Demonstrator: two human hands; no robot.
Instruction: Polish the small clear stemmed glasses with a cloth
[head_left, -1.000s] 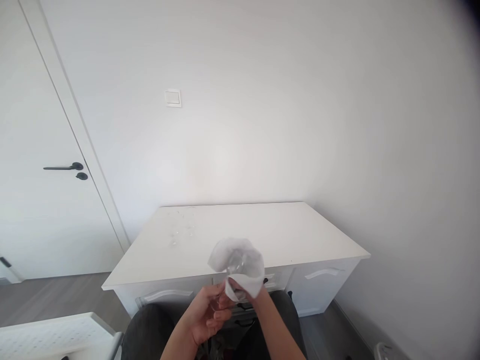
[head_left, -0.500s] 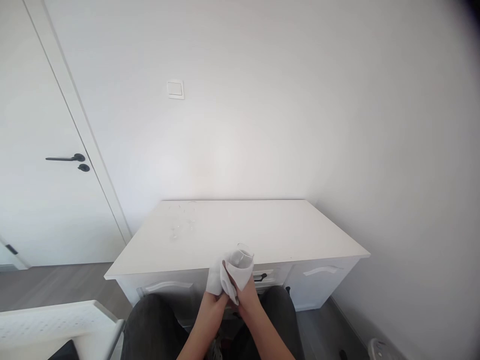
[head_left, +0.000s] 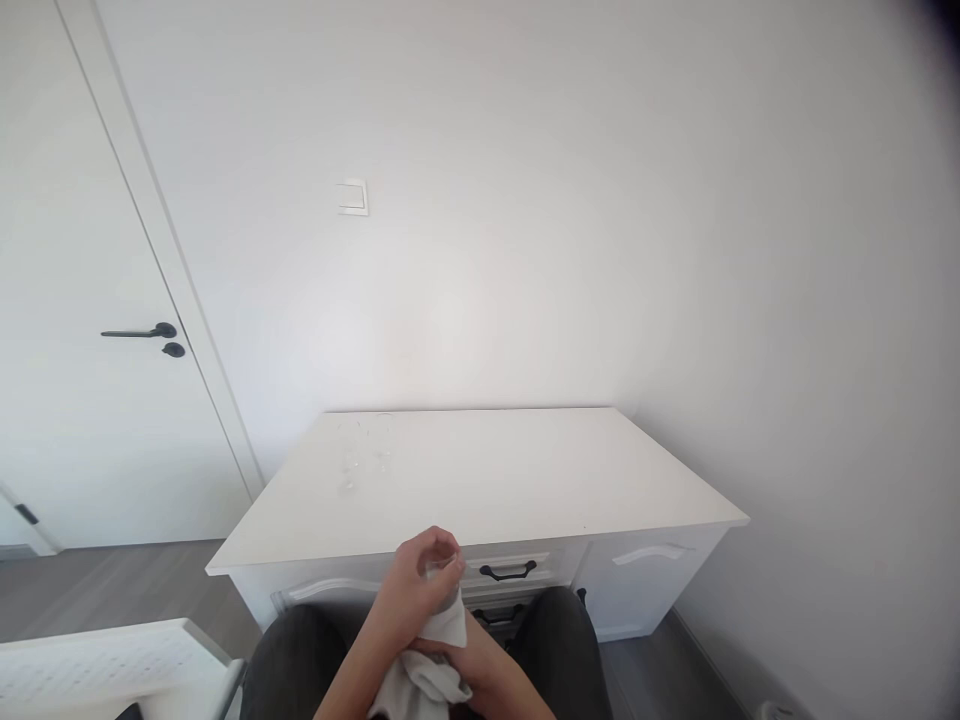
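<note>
My left hand (head_left: 416, 585) is curled round the top of a clear glass (head_left: 442, 572) just in front of the white desk's front edge. Only a small bit of the glass shows between my fingers. A white cloth (head_left: 431, 660) is wrapped around the lower part of the glass and bunches down over my lap. My right hand (head_left: 480, 665) lies under the cloth and grips it; its fingers are mostly hidden. On the far left of the desk top stand two or three clear glasses (head_left: 365, 452), faint against the white.
The white desk (head_left: 525, 480) stands against a white wall, with drawers and a black handle (head_left: 508, 572) at the front. A white door with a black lever (head_left: 142, 332) is at the left. A white perforated surface (head_left: 97, 665) sits at lower left. My dark-trousered knees are below.
The cloth was spread over the raised glass; both hands have since come down toward my lap, the left hand now covers the glass top, and the cloth hangs bunched below.
</note>
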